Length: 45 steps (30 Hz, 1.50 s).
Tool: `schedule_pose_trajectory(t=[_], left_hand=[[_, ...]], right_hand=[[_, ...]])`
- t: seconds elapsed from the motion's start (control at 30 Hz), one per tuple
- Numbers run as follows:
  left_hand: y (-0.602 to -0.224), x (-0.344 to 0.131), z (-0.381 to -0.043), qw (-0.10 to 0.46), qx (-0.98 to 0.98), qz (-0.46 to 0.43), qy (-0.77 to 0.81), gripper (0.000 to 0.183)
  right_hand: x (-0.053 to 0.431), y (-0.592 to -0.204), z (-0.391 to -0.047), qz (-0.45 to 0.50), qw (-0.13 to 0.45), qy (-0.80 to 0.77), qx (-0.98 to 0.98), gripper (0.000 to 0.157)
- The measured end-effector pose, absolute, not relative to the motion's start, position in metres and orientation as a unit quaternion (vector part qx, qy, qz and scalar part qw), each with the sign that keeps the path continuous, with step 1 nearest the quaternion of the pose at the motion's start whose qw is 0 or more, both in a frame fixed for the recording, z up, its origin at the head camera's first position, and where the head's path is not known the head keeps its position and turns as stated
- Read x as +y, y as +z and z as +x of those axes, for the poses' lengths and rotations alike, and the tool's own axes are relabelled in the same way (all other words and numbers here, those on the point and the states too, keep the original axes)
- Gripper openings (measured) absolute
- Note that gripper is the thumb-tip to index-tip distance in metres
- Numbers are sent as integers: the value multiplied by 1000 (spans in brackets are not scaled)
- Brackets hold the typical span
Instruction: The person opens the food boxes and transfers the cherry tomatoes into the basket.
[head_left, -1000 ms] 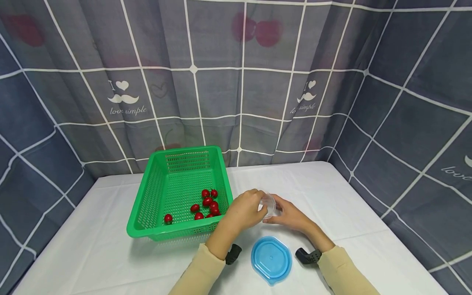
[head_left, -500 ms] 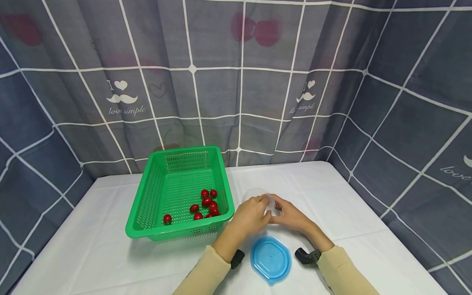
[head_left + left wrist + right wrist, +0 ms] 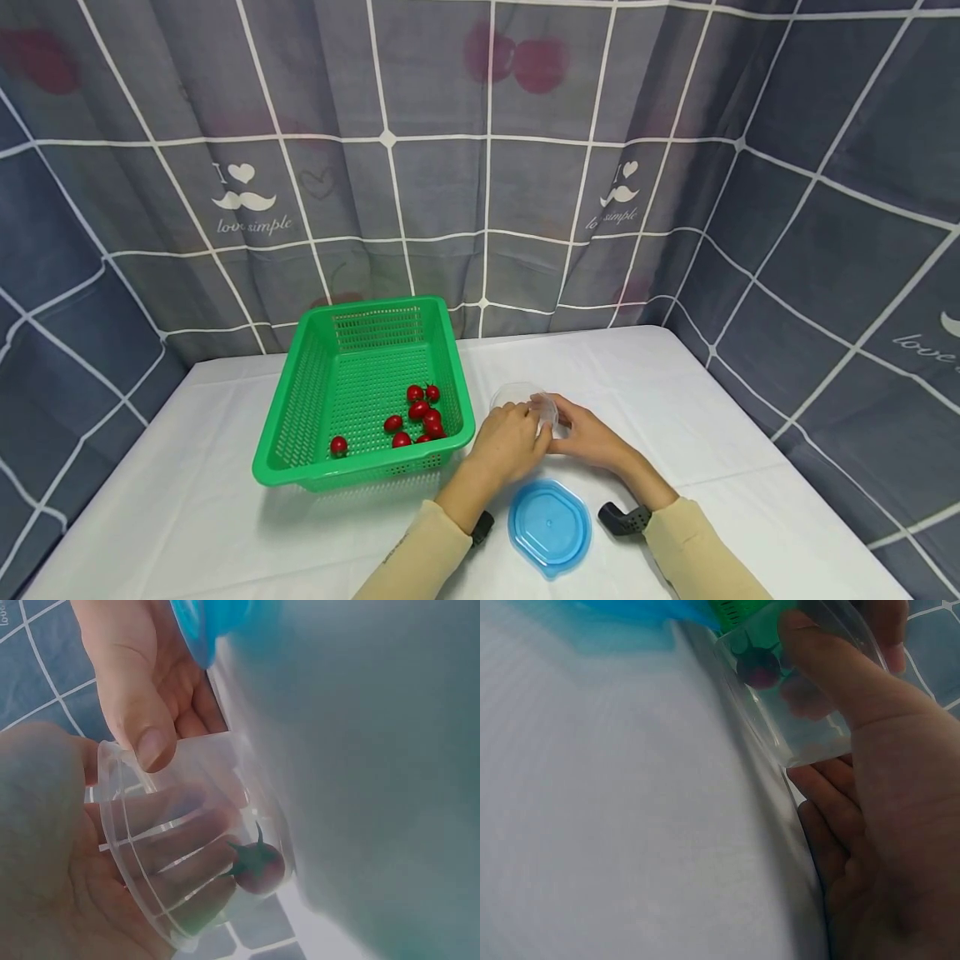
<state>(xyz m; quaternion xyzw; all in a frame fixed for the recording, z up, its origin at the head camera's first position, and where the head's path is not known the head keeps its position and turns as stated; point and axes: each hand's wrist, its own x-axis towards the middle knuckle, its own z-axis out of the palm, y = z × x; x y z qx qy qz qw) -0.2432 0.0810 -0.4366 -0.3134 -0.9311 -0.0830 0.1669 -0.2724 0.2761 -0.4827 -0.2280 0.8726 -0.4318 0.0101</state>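
Observation:
My right hand point(image 3: 588, 433) grips a clear plastic cup point(image 3: 180, 780) with a rounded rim, its thumb point(image 3: 847, 671) lying along the cup's wall. My left hand point(image 3: 506, 442) reaches in from the other side, and its extended fingers point(image 3: 172, 847) show through the clear plastic. One red cherry tomato point(image 3: 259, 866) with a green calyx lies at the bottom of the cup, beside the left fingertips. In the right wrist view the tomato point(image 3: 759, 669) appears dark through the wall. In the head view the left hand hides most of the cup's inside.
A green plastic basket point(image 3: 367, 354) holding several cherry tomatoes point(image 3: 431, 421) stands left of the hands. A blue lid point(image 3: 550, 527) lies on the white tablecloth point(image 3: 720, 500) in front of the cup. Grey checked curtains point(image 3: 435, 192) hang behind and at both sides.
My left hand has shifted slightly down and right, its fingers lowering at the cup. More of the cup's rim shows beyond it. The right hand stays in place around the cup.

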Motion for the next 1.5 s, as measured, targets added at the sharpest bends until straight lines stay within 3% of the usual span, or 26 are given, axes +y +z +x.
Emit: schedule_pose_trajectory(t=[0.67,1.2,1.5], left_hand=[[-436,82,-239,150,-938,-312,-30,43],[-432,79,-240,129,-916,-335,-177,26],[-432,81,-238,135,-922,-333,-147,29]], right_hand=[[276,-485,-275,-243,4,-437,866,78],[277,-484,-272,-237,8,-440,866,78],[277,-484,-272,-239,3,-432,869,78]])
